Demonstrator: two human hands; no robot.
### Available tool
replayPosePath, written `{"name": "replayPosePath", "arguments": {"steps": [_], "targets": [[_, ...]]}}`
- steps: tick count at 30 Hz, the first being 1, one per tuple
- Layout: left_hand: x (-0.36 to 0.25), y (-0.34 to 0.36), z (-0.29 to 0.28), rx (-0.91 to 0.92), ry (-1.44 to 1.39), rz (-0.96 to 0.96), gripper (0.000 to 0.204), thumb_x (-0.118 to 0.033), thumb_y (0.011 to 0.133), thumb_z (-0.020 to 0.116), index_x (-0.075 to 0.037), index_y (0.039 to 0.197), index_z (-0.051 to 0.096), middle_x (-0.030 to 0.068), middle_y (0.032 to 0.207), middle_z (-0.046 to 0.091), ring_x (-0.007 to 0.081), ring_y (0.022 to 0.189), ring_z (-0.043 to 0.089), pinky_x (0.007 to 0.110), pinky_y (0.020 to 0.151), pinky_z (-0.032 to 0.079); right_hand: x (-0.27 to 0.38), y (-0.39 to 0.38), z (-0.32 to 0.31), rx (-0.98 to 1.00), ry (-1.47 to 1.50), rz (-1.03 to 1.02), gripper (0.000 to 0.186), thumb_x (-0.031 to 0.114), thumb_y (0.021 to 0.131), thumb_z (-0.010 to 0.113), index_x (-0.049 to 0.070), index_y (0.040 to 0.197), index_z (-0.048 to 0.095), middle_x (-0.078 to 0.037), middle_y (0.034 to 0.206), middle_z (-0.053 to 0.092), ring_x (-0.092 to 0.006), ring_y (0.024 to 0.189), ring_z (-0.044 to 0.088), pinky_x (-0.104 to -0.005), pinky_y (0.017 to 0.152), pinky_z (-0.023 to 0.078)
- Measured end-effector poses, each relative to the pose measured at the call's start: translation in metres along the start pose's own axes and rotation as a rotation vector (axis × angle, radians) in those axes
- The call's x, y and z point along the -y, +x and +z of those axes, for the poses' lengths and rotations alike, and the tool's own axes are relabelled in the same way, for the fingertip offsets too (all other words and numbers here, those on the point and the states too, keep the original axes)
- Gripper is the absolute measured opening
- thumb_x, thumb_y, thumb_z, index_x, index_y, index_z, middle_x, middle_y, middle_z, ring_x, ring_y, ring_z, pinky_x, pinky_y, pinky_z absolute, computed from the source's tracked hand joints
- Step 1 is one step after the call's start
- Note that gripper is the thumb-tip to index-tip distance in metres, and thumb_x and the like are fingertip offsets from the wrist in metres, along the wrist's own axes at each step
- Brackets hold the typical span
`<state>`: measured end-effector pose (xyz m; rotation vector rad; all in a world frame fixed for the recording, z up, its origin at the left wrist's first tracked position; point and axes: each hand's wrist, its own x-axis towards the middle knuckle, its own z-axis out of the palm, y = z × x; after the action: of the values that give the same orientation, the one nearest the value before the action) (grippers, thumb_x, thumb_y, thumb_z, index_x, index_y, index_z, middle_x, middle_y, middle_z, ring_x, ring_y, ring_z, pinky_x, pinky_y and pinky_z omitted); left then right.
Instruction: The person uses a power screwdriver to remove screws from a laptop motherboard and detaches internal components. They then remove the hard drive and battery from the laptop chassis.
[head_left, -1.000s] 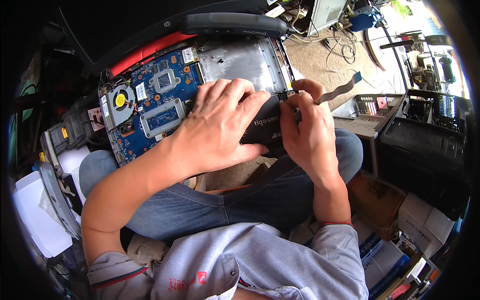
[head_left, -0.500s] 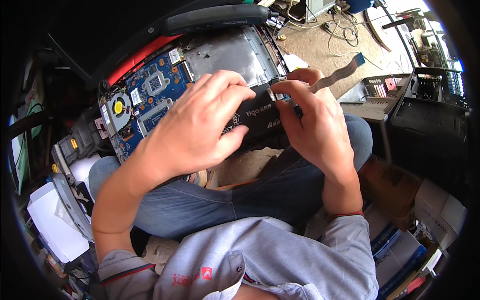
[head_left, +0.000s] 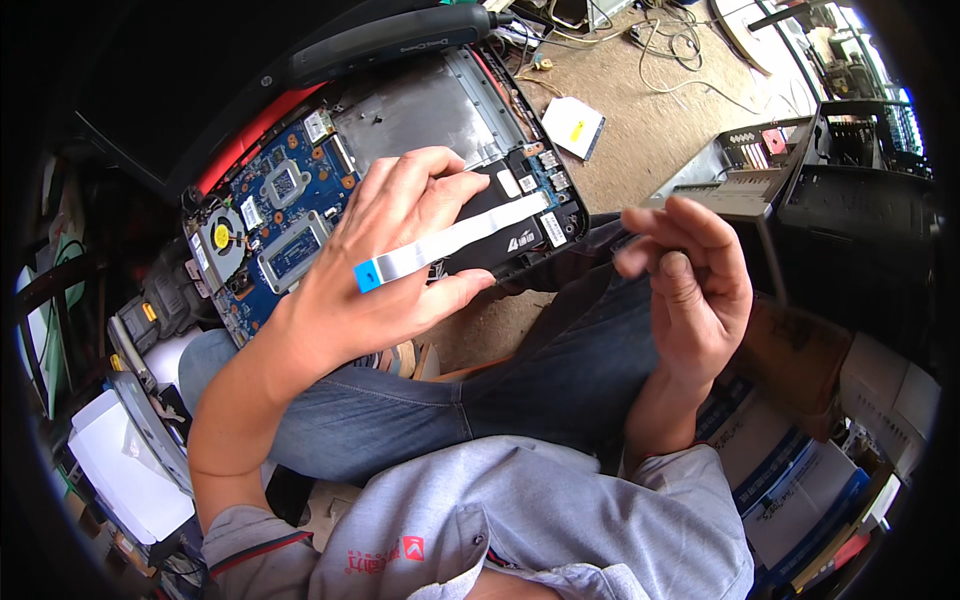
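An opened laptop base (head_left: 400,105) lies in front of my knees, with a blue circuit board (head_left: 328,196) and a round fan (head_left: 226,236) at its left. My left hand (head_left: 375,250) spans a black drive (head_left: 488,245) in its near right part, thumb and fingers on opposite sides of it. A flat ribbon cable (head_left: 470,232) runs from the small port board (head_left: 548,180) across the drive and over the back of that hand, its blue end (head_left: 369,275) showing. My right hand (head_left: 695,280) is raised right of the laptop, fingers loosely curled and apart; I see nothing in it.
A dark bar-shaped device (head_left: 390,48) lies along the laptop's far side. On the floor beyond are a white card-like piece (head_left: 573,127) and loose cables (head_left: 680,45). A black computer case (head_left: 850,230) stands right; boxes (head_left: 800,490) lie at lower right.
My right hand has let go near the port board and drawn back right. The ribbon cable, which stuck out to the far right, now lies leftward over the drive and my left hand.
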<state>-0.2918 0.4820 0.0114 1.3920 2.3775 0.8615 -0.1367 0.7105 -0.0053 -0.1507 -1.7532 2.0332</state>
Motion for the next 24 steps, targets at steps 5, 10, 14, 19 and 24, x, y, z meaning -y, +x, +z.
{"name": "replayPosePath", "arguments": {"steps": [5,10,14,19,24], "targets": [[0.0,0.003,0.001,0.009,-0.011,0.004,0.069,-0.027,0.072,0.085,0.001,0.13,0.059,0.0187,0.135,0.051,0.037,0.124,0.051,0.046,0.105,0.044,-0.013,0.003,-0.005,0.005,0.253,0.183,0.031,0.005,0.105,0.051,-0.007,0.133,0.053,-0.023,0.119,0.07,-0.0098,0.071,0.062,-0.02,0.065,0.049],[0.0,0.003,0.001,0.029,-0.008,-0.007,0.069,-0.029,0.073,0.085,0.001,0.13,0.059,0.0199,0.136,0.051,0.0383,0.124,0.05,0.046,0.105,0.043,-0.018,0.004,-0.001,0.022,0.155,0.182,0.034,0.006,0.105,0.05,-0.006,0.137,0.051,-0.021,0.124,0.068,-0.0049,0.078,0.055,-0.0174,0.068,0.042],[0.001,0.002,0.0,0.036,0.011,-0.001,0.07,-0.031,0.074,0.084,0.001,0.13,0.059,0.0206,0.135,0.051,0.039,0.124,0.05,0.047,0.106,0.042,-0.024,0.005,0.011,-0.052,0.235,0.107,0.037,0.004,0.104,0.049,-0.007,0.14,0.048,-0.023,0.129,0.065,-0.0052,0.081,0.055,-0.0189,0.07,0.042],[0.002,0.002,0.002,0.043,-0.014,-0.014,0.069,-0.031,0.073,0.084,0.001,0.13,0.059,0.0207,0.135,0.051,0.0391,0.123,0.05,0.047,0.106,0.042,-0.027,0.004,0.001,0.039,0.336,0.174,0.033,0.004,0.105,0.05,-0.007,0.135,0.05,-0.022,0.129,0.065,-0.0032,0.074,0.05,-0.0185,0.066,0.04],[0.0,0.003,-0.001,0.046,-0.002,-0.017,0.069,-0.029,0.073,0.085,0.0,0.13,0.059,0.0203,0.134,0.052,0.0388,0.123,0.051,0.047,0.105,0.043,-0.031,0.003,0.003,0.093,0.194,0.155,0.023,0.005,0.104,0.052,-0.007,0.124,0.057,-0.019,0.125,0.067,-0.0063,0.076,0.052,-0.0213,0.071,0.045]]}}
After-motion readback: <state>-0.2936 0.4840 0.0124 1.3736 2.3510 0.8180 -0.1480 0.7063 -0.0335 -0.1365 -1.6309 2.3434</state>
